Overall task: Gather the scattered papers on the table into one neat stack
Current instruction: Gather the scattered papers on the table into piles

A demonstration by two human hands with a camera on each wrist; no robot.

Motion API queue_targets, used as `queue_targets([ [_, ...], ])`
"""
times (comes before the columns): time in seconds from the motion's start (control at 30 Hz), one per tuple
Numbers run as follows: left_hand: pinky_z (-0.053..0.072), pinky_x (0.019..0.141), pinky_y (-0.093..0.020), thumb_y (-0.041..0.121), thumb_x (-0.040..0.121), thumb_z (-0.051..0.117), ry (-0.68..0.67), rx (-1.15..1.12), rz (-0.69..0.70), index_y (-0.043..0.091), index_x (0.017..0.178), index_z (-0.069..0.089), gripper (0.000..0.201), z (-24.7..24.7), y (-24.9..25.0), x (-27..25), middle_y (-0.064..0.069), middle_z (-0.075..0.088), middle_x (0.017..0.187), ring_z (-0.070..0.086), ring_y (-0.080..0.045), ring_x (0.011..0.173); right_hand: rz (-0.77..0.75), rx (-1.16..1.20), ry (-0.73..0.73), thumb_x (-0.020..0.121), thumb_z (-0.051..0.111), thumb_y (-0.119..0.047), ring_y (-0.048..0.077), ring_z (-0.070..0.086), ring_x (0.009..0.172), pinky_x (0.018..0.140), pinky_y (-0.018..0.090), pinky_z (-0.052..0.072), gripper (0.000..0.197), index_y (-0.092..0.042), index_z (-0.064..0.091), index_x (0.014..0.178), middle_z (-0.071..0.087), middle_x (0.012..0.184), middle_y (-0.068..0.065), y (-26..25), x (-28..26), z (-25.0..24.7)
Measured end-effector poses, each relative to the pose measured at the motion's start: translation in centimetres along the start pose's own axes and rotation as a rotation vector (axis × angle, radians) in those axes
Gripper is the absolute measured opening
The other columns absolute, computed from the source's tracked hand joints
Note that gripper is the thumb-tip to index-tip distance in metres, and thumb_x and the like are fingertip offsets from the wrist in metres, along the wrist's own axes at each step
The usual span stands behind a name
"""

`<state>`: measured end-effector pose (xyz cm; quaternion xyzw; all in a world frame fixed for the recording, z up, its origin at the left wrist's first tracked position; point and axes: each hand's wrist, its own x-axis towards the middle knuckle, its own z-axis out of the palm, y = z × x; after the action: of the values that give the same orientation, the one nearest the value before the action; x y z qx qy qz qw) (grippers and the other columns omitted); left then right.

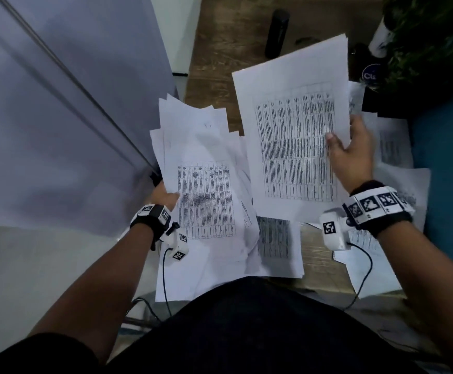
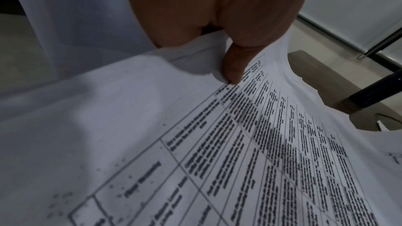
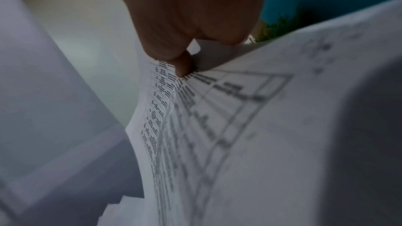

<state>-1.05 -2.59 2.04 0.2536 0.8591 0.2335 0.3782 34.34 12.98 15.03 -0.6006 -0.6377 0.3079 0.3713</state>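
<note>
My left hand (image 1: 166, 197) grips a loose, uneven bundle of printed sheets (image 1: 206, 168) by its left edge, thumb on top, held above the table's left end. In the left wrist view the thumb (image 2: 233, 68) presses on the top sheet's table print (image 2: 239, 143). My right hand (image 1: 352, 147) pinches the right edge of a single printed sheet (image 1: 295, 130), raised just right of the bundle. In the right wrist view the thumb (image 3: 182, 64) presses onto that sheet (image 3: 272, 126). More papers (image 1: 279, 244) lie flat on the wooden table (image 1: 228, 49) below both hands.
Several sheets (image 1: 392, 147) lie scattered at the table's right side, some under my right wrist. A dark cylinder (image 1: 277, 33) lies at the far end. A potted plant (image 1: 425, 36) and a teal surface (image 1: 446, 184) stand at the right. A grey wall (image 1: 58, 103) runs along the left.
</note>
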Motion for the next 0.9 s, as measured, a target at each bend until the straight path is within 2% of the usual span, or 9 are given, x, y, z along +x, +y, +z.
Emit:
queue_targets([
  [0.17, 0.042, 0.088, -0.026, -0.005, 0.083, 0.060, 0.026, -0.040, 0.005, 0.000, 0.127, 0.056, 0.044, 0.5, 0.3, -0.2, -0.018, 0.062, 0.124, 0.059, -0.032, 0.115, 0.042, 0.061, 0.077, 0.091, 0.058, -0.010, 0.015, 0.064, 0.085, 0.072, 0.034, 0.059, 0.019, -0.012, 0.056, 0.110, 0.064, 0.097, 0.000, -0.6, 0.2, 2.3],
  [0.3, 0.042, 0.083, -0.026, -0.009, 0.083, 0.056, 0.045, -0.092, 0.006, 0.000, 0.125, 0.057, 0.043, 0.6, 0.2, -0.1, -0.020, 0.063, 0.121, 0.060, -0.032, 0.110, 0.023, 0.194, 0.280, 0.089, 0.054, -0.011, -0.011, 0.059, 0.079, 0.079, 0.028, 0.056, 0.019, -0.017, 0.050, 0.107, 0.059, 0.091, -0.015, -2.0, 0.5, 2.7],
  [0.37, 0.042, 0.088, -0.028, -0.005, 0.085, 0.058, 0.021, -0.126, -0.025, 0.000, 0.128, 0.054, 0.043, 0.6, 0.0, 0.0, -0.019, 0.061, 0.125, 0.059, -0.029, 0.109, 0.035, 0.230, 0.248, 0.090, 0.055, -0.013, 0.001, 0.063, 0.090, 0.085, 0.028, 0.057, 0.031, -0.008, 0.052, 0.120, 0.063, 0.104, -0.006, -3.1, 0.4, 3.2],
  [0.43, 0.043, 0.099, -0.034, 0.007, 0.089, 0.059, 0.019, -0.175, -0.052, 0.000, 0.129, 0.053, 0.041, 0.8, 0.1, 0.0, -0.019, 0.059, 0.128, 0.056, -0.031, 0.117, 0.117, 0.241, 0.123, 0.094, 0.055, -0.011, 0.006, 0.061, 0.096, 0.085, 0.019, 0.056, 0.044, -0.004, 0.044, 0.136, 0.059, 0.118, 0.002, -3.6, -0.2, 4.5],
  [0.5, 0.036, 0.108, -0.039, 0.028, 0.096, 0.054, 0.043, -0.271, -0.099, -0.002, 0.133, 0.049, 0.048, 0.8, 0.4, 0.0, -0.019, 0.052, 0.137, 0.048, -0.033, 0.129, 0.250, 0.141, -0.076, 0.098, 0.055, -0.014, 0.009, 0.049, 0.124, 0.094, 0.006, 0.038, 0.058, -0.003, 0.029, 0.148, 0.046, 0.142, 0.011, -2.8, -1.7, 7.0],
  [0.6, 0.025, 0.115, -0.035, 0.056, 0.089, 0.053, 0.044, -0.459, -0.174, 0.007, 0.141, 0.042, 0.073, 0.6, 0.9, 0.4, -0.003, 0.044, 0.142, 0.040, -0.019, 0.133, 0.339, -0.081, -0.515, 0.100, 0.052, -0.017, 0.028, 0.026, 0.146, 0.117, 0.028, 0.022, 0.063, -0.005, 0.019, 0.152, 0.025, 0.158, 0.015, 0.3, -4.4, 11.0],
  [0.7, 0.041, 0.106, -0.044, 0.067, 0.047, 0.082, -0.021, -0.289, -0.154, 0.010, 0.135, 0.049, 0.109, 1.6, -2.5, 3.6, -0.004, 0.055, 0.136, 0.054, -0.022, 0.120, 0.306, -0.271, -0.983, 0.101, 0.040, -0.008, 0.033, 0.038, 0.138, 0.107, 0.032, 0.034, 0.053, -0.006, 0.021, 0.151, 0.034, 0.153, 0.019, 2.0, -7.6, 13.2],
  [0.77, 0.049, 0.097, -0.049, 0.049, 0.049, 0.088, -0.032, -0.049, -0.103, 0.005, 0.126, 0.053, 0.095, 2.3, -4.5, 5.4, -0.015, 0.062, 0.125, 0.060, -0.031, 0.113, 0.293, -0.281, -0.940, 0.100, 0.041, -0.006, 0.035, 0.045, 0.132, 0.105, 0.034, 0.037, 0.048, -0.004, 0.031, 0.147, 0.044, 0.144, 0.019, 2.7, -9.0, 13.1],
  [0.9, 0.045, 0.096, -0.039, 0.008, 0.078, 0.073, -0.001, 0.032, -0.036, -0.004, 0.125, 0.054, 0.053, 1.0, -0.4, 0.2, -0.014, 0.061, 0.115, 0.058, -0.027, 0.111, 0.465, -0.452, -0.455, 0.086, 0.055, -0.006, 0.036, 0.043, 0.126, 0.106, 0.044, 0.042, 0.049, -0.006, 0.045, 0.134, 0.040, 0.136, 0.017, 6.3, -8.9, 10.2],
])
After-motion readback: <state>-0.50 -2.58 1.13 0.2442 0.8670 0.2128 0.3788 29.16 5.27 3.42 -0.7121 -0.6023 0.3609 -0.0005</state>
